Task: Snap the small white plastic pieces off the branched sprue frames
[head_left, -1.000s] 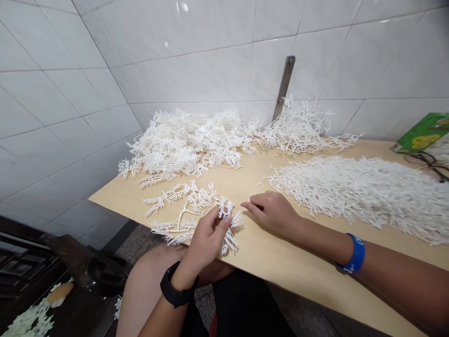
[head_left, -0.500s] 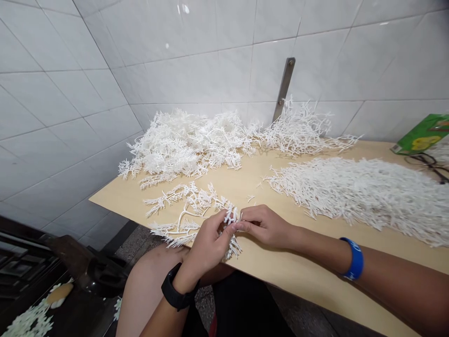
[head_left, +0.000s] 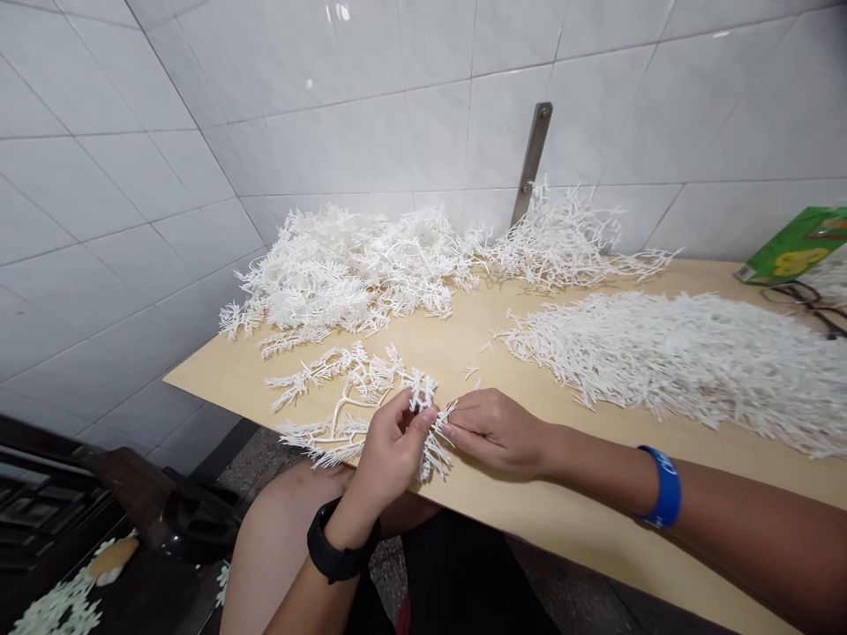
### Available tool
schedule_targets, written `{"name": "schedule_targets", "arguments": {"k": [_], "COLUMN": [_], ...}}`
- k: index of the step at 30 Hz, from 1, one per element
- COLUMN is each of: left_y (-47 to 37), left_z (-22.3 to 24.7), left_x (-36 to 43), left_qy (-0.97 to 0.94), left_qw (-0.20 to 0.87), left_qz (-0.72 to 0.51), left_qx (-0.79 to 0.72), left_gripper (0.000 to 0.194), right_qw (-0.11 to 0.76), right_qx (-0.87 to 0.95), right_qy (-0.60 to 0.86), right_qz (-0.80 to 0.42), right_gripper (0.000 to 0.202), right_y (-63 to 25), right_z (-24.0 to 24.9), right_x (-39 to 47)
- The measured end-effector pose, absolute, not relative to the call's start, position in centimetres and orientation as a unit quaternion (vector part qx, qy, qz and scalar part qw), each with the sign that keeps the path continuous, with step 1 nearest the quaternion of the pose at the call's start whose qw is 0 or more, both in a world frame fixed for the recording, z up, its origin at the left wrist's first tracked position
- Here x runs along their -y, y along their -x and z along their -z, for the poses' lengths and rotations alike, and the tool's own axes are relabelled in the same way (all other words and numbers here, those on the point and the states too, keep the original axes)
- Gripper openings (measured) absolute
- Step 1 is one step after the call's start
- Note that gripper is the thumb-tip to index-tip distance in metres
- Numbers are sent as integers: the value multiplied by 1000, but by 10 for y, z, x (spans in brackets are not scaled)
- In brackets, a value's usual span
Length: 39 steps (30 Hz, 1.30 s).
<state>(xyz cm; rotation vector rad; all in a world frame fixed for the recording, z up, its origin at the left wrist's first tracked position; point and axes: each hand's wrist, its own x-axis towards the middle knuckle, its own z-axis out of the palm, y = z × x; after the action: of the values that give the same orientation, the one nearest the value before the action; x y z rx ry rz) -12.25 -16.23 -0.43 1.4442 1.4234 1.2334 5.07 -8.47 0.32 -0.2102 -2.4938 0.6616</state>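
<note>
My left hand (head_left: 399, 439) is closed around a white plastic branch (head_left: 344, 404), whose spiky stems spread over the table's front edge to the left and hang below my fingers. Just to its right, my right hand (head_left: 496, 428) pinches a small white sprig (head_left: 447, 412) between thumb and forefinger. A narrow gap lies between the two sets of fingertips. Whether the sprig is fully apart from the branch, I cannot tell.
On the wooden table (head_left: 490, 353), a heap of white branches (head_left: 357, 269) and barer stems (head_left: 562, 238) lie by the tiled wall. A broad pile of small white sprigs (head_left: 688, 362) covers the right. Behind it are a green box (head_left: 790, 245) and glasses (head_left: 811, 304).
My right hand has moved slightly away from the left, opening a gap between the fingertips. The small sprig shows more clearly at my right fingers. My left hand shifted slightly left.
</note>
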Motion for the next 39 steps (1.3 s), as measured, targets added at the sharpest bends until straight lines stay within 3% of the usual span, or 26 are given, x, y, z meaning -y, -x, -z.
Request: {"name": "schedule_targets", "arguments": {"k": [15,20,25,33,39], "left_y": [120,119,120,122,134], "left_z": [3,2,6,5,-2], "left_x": [160,162,161,162,163], "left_qy": [-529,-542,-600,-622,-642], "left_qw": [407,344,330,326,451], "left_qz": [-509,-517,-456,-420,-378], "left_qx": [-544,-566,-568,-575,-491], "left_gripper": [29,26,29,31,29], "right_qw": [355,355,331,252,192], "right_qx": [931,912,872,905,854], "right_qy": [34,126,248,149,111], "right_qz": [-78,-160,-261,-310,-471], "right_gripper": [35,35,21,37,47], "right_y": [-51,-53,-55,-51,-51], "right_z": [0,2,0,9,0], "right_x": [84,83,83,82,83]}}
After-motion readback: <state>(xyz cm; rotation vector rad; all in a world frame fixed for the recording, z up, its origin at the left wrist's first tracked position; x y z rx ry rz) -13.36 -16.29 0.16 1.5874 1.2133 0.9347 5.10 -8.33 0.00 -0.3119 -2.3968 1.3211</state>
